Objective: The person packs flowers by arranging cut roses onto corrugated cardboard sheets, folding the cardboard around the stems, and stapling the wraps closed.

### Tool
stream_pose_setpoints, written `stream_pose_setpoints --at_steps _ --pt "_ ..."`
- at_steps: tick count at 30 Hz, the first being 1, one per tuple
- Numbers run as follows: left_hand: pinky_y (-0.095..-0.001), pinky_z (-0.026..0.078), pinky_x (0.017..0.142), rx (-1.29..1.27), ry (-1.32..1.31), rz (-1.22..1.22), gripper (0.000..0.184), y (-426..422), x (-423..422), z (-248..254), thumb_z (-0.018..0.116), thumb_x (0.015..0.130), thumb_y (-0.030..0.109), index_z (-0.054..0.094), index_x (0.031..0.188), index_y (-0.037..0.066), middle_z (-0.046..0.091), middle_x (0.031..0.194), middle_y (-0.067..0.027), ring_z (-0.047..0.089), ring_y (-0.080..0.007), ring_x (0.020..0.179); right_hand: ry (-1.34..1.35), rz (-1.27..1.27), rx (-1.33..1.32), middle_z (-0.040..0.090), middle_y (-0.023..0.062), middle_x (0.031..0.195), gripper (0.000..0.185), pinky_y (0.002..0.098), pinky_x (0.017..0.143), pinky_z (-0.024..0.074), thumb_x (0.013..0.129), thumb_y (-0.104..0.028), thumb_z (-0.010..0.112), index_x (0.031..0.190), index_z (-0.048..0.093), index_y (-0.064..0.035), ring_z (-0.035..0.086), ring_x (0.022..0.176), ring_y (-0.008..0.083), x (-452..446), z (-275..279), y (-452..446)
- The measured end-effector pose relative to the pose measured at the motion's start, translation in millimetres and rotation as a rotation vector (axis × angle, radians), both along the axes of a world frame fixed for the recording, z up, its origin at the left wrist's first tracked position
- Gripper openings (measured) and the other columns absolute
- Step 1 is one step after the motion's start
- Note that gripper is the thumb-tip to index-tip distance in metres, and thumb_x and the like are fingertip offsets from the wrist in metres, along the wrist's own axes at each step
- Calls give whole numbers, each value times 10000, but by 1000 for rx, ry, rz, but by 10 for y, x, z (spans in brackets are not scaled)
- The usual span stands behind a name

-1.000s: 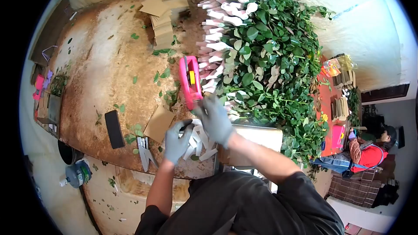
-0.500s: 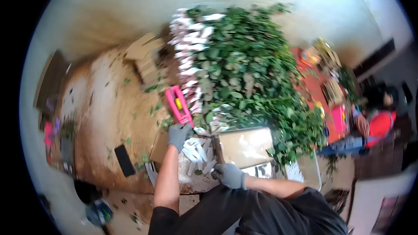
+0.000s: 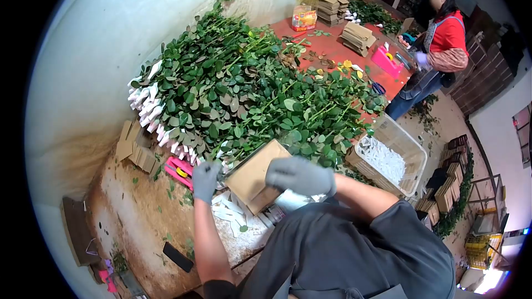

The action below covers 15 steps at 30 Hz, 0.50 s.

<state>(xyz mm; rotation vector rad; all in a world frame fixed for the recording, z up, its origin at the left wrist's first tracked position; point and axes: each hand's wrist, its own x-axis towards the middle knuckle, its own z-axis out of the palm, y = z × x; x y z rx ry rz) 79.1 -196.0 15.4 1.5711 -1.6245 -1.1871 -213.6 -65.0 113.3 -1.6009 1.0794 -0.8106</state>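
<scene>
Near the counter's point(image 3: 119, 210) front edge, a brown-topped block point(image 3: 249, 180) is passed over by the gray-gloved right hand point(image 3: 299, 176), blurred, its fingers loosely bent. By the pink tape dispenser point(image 3: 178, 173), the left hand point(image 3: 205, 181) is seen with fingers curled; whether anything is gripped by either cannot be told. Handling at the block is judged to be underway; for a secure hold, fingers closed on its edge would be needed. White strips point(image 3: 226, 211) are strewn beside it.
</scene>
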Motion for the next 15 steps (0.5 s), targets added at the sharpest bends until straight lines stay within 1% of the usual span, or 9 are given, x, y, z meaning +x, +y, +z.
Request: stream_pose_setpoints --at_steps 2,4,5,6,8,11,12,13,15 --pt "-331 509 636 -266 -117 -147 300 -281 -240 -13 730 899 270 762 894 -28 728 725 -91 650 -165 647 -173 -136 204 667 34 760 307 277 605 503 1030 -280 558 931 678 -16 627 658 97 -215 192 -75" --pt "-336 511 639 -282 -159 -194 285 -531 -548 88 722 899 267 766 899 -15 731 731 -100 654 -166 645 -149 -150 197 641 -3 789 281 237 613 494 1051 -264 552 926 673 -43 632 712 62 -401 310 -178" --pt "-341 512 642 -296 -197 -237 271 -633 -703 122 715 900 264 770 903 -1 734 736 -109 659 -167 642 -177 -217 237 608 -12 741 309 240 586 470 1044 -292 552 906 666 -40 593 663 59 -436 369 -189" --pt "-341 512 642 -291 -200 -237 271 -726 -855 149 715 900 264 770 903 -1 734 736 -109 659 -167 642 -180 -215 242 608 -12 741 309 240 586 470 1044 -292 552 906 666 -40 593 663 59 -470 402 -214" --pt "-325 529 640 -131 -185 -364 257 -860 -1136 149 713 893 239 772 874 -11 741 739 -101 668 -156 638 -194 -371 267 637 26 684 393 275 560 471 1019 -340 540 866 669 -2 570 602 87 -522 392 -276" --pt "-286 513 584 144 -86 -420 253 -924 -1471 -96 718 895 205 758 815 -31 718 708 -67 642 -122 608 -171 -397 281 631 41 685 446 298 574 486 1023 -367 520 838 657 16 574 604 106 -568 254 -273" --pt "-282 511 594 144 -198 -496 256 -948 -1527 -176 710 894 201 758 816 -38 721 715 -77 635 -122 605 -142 -412 298 628 48 686 459 308 582 492 1024 -371 514 831 652 21 576 609 114 -581 209 -248" --pt "-288 508 597 193 -211 -507 249 -936 -1566 -258 715 880 203 757 810 -32 716 711 -71 628 -124 606 -114 -404 279 614 78 687 443 334 615 496 1023 -348 515 833 637 33 586 633 151 -606 138 -214" --pt "-295 506 601 255 -238 -529 242 -936 -1630 -395 719 867 204 756 805 -26 711 706 -65 620 -126 606 -95 -412 330 605 94 695 433 348 634 495 1022 -341 514 837 631 34 585 647 166 -684 110 -131"
